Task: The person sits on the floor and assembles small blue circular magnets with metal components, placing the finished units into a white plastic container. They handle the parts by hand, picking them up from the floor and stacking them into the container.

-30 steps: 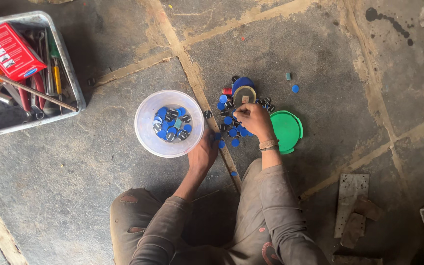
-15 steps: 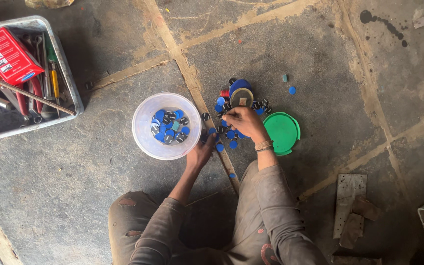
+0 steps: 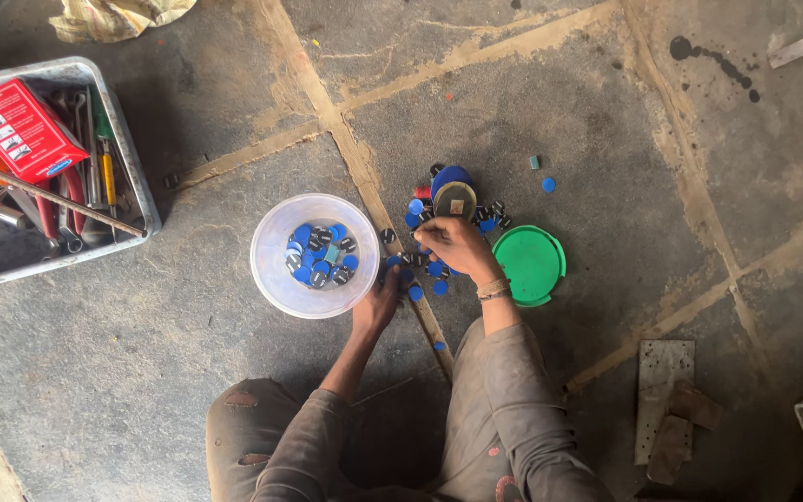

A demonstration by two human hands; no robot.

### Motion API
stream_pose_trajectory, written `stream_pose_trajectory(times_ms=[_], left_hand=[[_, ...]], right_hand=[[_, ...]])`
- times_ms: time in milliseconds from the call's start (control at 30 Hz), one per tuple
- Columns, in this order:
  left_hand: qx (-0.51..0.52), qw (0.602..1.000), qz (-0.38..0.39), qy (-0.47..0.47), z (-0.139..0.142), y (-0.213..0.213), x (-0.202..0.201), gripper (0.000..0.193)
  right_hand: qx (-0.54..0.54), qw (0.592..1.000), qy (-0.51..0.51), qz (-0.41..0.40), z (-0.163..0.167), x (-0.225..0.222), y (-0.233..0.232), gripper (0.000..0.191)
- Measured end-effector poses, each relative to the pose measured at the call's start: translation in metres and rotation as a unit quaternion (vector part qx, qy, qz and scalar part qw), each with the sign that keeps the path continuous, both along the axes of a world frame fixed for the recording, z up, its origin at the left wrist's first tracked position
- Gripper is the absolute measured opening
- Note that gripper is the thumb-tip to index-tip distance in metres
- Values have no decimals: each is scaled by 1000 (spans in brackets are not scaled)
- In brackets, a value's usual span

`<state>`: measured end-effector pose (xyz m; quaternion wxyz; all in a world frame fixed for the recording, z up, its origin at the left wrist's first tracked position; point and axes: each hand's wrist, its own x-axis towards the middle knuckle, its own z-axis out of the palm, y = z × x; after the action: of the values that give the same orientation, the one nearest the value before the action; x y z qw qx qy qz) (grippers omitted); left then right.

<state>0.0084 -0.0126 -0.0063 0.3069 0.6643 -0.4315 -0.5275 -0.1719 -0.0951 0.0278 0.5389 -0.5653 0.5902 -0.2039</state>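
The person sits on a stone floor (image 3: 606, 139) and works over a heap of small round discs (image 3: 439, 244), blue and black, that lies just past a pale joint line in the slabs. The right hand (image 3: 453, 246) rests on top of the heap with its fingers curled down among the discs; whether it has 1 pinched between the fingertips I cannot tell. The left hand (image 3: 375, 307) sits low by the near side of a clear round tub (image 3: 271, 279), fingers loosely bent and touching its rim or just beside it; it appears to hold nothing.

The tub stands just left of the heap and its bottom is already covered by a layer of the same blue and black discs. A green lid (image 3: 530, 265) lies flat on the floor just right of the heap. A few stray discs lie apart: 1 blue one (image 3: 548, 184) beyond the lid and another (image 3: 439, 346) close to the person's knee.

Judging by the 2 piles, the sorting looks about halfway: a good share is in the tub, yet a fair heap and the strays remain on the floor, and the lid is off.

At the far left edge of the floor stands a metal tray (image 3: 141, 186) of hand tools with a red box (image 3: 20, 130) on top.
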Motion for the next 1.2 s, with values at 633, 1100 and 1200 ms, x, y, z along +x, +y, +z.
stream_pose_trajectory(times_ms=[633,1100,1200], left_hand=[[30,996,-24,78,3,-1,-1,35],[19,991,-11,130,4,-1,-3,36],[32,990,-6,139,7,-1,-2,36]], right_hand=[[32,994,-49,96,-4,3,1,23],[-50,990,-21,127,3,9,0,19],[-25,998,-23,57,1,12,-1,20]])
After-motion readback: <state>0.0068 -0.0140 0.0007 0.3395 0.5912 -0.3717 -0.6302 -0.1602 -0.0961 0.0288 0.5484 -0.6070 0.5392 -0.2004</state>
